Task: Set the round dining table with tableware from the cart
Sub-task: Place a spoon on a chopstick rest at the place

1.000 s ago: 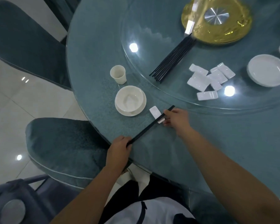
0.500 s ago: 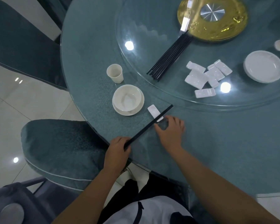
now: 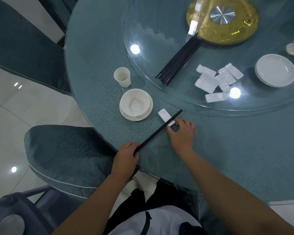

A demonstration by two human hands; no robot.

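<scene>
You've got a teal upholstered chair [image 3: 64, 155] tucked at the table edge below-left, and a second chair back [image 3: 24, 53] at upper left. White glossy floor tiles [image 3: 10, 119] show ceiling-light glare. A grey cart frame [image 3: 15, 212] sits in the bottom-left corner.
</scene>
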